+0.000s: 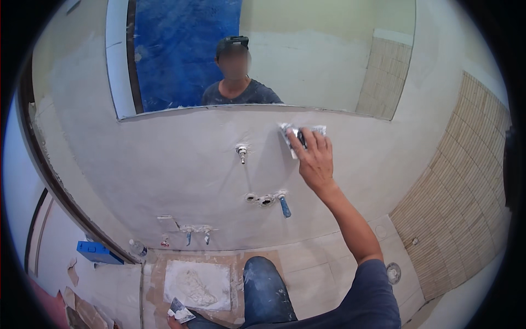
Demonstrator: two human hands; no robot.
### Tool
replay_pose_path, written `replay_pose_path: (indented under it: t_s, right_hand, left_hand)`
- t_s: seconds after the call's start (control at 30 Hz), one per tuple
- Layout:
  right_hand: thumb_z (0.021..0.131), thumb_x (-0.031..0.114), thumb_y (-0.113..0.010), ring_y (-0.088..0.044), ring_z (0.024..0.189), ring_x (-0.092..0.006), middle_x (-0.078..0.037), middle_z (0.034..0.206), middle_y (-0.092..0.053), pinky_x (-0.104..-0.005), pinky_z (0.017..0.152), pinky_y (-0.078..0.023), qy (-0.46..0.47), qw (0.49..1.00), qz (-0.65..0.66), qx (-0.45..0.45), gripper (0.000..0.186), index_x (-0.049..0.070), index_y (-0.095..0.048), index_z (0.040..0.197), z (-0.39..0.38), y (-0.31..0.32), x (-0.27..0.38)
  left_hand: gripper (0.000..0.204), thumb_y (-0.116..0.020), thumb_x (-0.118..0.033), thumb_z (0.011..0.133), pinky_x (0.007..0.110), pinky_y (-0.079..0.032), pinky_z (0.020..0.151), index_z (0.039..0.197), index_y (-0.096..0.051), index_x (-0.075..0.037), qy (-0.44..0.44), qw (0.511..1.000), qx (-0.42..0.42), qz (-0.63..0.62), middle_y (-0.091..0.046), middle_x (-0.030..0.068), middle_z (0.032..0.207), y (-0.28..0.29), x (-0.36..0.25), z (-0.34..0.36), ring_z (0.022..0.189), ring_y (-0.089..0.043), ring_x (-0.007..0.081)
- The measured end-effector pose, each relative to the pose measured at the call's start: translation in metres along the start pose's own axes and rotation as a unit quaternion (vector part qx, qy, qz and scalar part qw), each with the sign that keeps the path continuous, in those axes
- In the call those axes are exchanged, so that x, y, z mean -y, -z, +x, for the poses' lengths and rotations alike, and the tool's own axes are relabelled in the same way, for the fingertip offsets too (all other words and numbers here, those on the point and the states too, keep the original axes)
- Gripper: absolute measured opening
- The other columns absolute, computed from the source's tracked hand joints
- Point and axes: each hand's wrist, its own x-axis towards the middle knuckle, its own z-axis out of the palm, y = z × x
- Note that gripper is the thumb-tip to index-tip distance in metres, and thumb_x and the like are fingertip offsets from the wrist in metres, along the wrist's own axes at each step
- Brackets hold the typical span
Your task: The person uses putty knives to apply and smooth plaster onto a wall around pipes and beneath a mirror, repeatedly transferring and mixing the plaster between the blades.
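Observation:
My right hand [315,159] is raised to the wall below the mirror, its fingers wrapped round a plastering trowel [287,131]. The trowel's flat blade, smeared white, lies on or very near the wall. Low at the bottom edge, my left hand [176,323] is partly cut off. It grips a putty knife [181,311] that carries white plaster on its blade. Close to that knife, a white board [219,274] on the floor bears a heap of wet plaster [194,288].
A mirror [312,66] spans the upper wall. A pipe fitting [241,153], wall holes [266,201] and a blue-capped pipe stub [285,206] interrupt the plaster. Lower left are valves [189,237], a bottle [138,248] and a blue box [97,251]. A floor drain [393,273] lies right.

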Motion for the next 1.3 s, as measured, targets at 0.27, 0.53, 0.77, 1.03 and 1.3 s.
replay_pose_path:
  t_s: [0.27, 0.53, 0.77, 1.03, 1.3]
  right_hand:
    - [0.088, 0.006, -0.061, -0.05, 0.124, -0.0324, -0.014, 0.142, -0.052, -0.0498, 0.11, -0.039, -0.009, 0.997, -0.012, -0.075, 0.068, 0.022, -0.056, 0.154, 0.018, -0.03, -0.001]
    - [0.088, 0.003, -0.061, -0.054, 0.121, -0.0302, -0.012, 0.134, -0.058, -0.0475, 0.108, -0.04, 0.033, 0.998, 0.049, -0.036, 0.065, 0.023, -0.059, 0.15, 0.008, -0.003, 0.013]
    - [0.089, 0.004, -0.06, -0.053, 0.121, -0.0325, -0.012, 0.14, -0.056, -0.0488, 0.109, -0.04, 0.017, 0.995, 0.035, -0.092, 0.065, 0.021, -0.058, 0.152, 0.033, -0.037, 0.033]
    - [0.087, 0.002, -0.063, -0.056, 0.119, -0.0283, -0.012, 0.136, -0.06, -0.0468, 0.106, -0.041, 0.016, 0.991, 0.133, 0.007, 0.061, 0.018, -0.063, 0.146, -0.016, 0.011, 0.071]
    - [0.107, 0.009, -0.052, -0.059, 0.127, -0.0339, -0.021, 0.139, -0.06, -0.0427, 0.11, -0.044, -0.159, 0.641, 0.748, 0.068, 0.041, 0.002, -0.057, 0.147, -0.118, 0.056, 0.219]
  left_hand:
    - [0.025, -0.054, -0.027, 0.104, 0.043, -0.064, 0.077, 0.12, -0.059, -0.009, -0.017, 1.0, 0.016, 0.004, -0.069, 0.0075, 0.106, 0.008, 0.001, 0.006, 0.093, -0.073, 0.0256]
    - [0.025, -0.054, -0.026, 0.103, 0.043, -0.063, 0.078, 0.12, -0.059, -0.008, -0.003, 1.0, -0.007, 0.009, -0.068, 0.0082, 0.106, 0.011, 0.006, 0.007, 0.094, -0.073, 0.0264]
    - [0.025, -0.052, -0.026, 0.104, 0.045, -0.063, 0.079, 0.122, -0.057, -0.009, 0.012, 1.0, 0.004, 0.014, -0.067, 0.0089, 0.111, 0.011, 0.003, 0.01, 0.098, -0.072, 0.0271]
    - [0.031, -0.054, -0.026, 0.105, 0.038, -0.063, 0.078, 0.125, -0.063, -0.005, 0.001, 0.999, 0.038, -0.024, -0.072, 0.0089, 0.107, -0.021, -0.003, -0.009, 0.093, -0.075, 0.0244]
    - [0.049, -0.047, -0.024, 0.11, 0.045, -0.055, 0.104, 0.153, -0.045, -0.001, 0.009, 0.994, 0.109, -0.016, -0.057, 0.0149, 0.143, -0.196, -0.071, -0.06, 0.126, -0.063, 0.0278]
